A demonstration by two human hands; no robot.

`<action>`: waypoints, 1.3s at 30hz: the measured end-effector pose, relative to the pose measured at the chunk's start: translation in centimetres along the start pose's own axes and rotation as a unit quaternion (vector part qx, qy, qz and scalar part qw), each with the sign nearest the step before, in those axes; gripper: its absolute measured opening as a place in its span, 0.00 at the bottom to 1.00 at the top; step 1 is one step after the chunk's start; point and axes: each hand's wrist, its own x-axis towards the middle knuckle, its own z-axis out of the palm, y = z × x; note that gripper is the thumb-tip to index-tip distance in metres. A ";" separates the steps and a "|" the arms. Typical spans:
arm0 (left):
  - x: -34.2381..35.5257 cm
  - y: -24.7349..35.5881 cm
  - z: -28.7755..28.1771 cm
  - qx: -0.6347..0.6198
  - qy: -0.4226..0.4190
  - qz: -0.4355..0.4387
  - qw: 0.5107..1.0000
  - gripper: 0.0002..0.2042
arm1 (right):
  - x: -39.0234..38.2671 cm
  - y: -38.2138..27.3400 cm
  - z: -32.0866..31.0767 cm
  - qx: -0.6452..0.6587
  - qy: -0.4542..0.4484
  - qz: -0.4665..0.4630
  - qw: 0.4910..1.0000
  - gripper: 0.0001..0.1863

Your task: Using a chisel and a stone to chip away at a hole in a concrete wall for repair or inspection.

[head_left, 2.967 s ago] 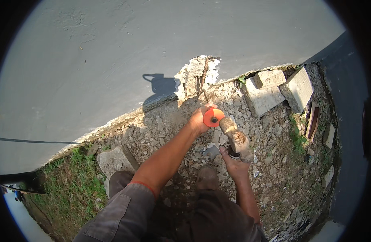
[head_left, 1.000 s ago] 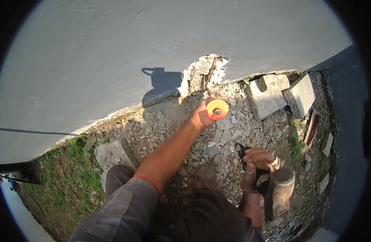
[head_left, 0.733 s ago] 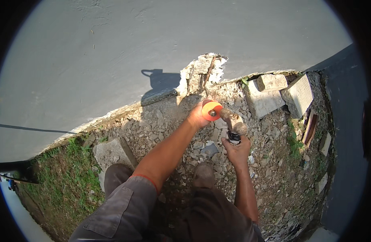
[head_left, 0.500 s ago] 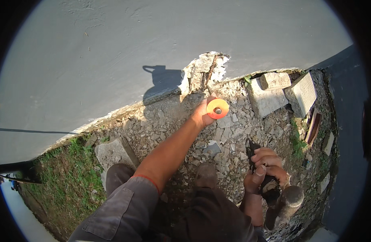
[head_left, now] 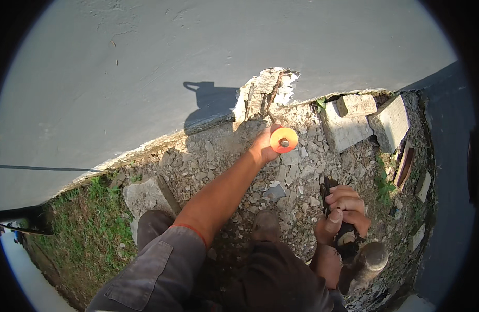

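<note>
My left hand (head_left: 262,145) is wrapped round a chisel with a round orange hand guard (head_left: 284,133). Its metal striking end shows in the middle of the guard, and its shaft points toward the broken patch (head_left: 263,91) at the foot of the grey wall; whether the tip touches the wall is hard to make out. At the lower right, my right hand (head_left: 346,210) is closed round the black handle of a hammer. The hammer's dusty, rounded head (head_left: 373,258) sits close to my wrist, apart from the chisel.
Broken rubble (head_left: 296,171) covers the ground between my feet and the wall. Concrete blocks (head_left: 390,122) lie at the right by the wall corner. Another slab (head_left: 151,197) rests beside my left foot, with grass (head_left: 93,223) further left. My shoe (head_left: 265,226) stands on the rubble.
The orange guard has shifted slightly right and tilted a little. My right hand and the hammer have moved slightly, the head a touch to the left. Both grips stay the same.
</note>
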 end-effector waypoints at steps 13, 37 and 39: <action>-0.7 1.4 -2.0 0.078 0.015 -0.007 0.997 0.06 | -2.5 -0.1 -0.7 -0.171 -0.171 0.117 0.963 0.10; -1.1 -0.3 0.2 0.084 0.062 -0.028 0.994 0.09 | -7.5 5.6 -1.5 -0.247 -0.191 0.324 0.893 0.14; -1.2 -0.1 -0.9 0.063 0.050 0.005 0.997 0.10 | -5.6 1.5 -1.4 -0.236 -0.177 0.302 0.906 0.13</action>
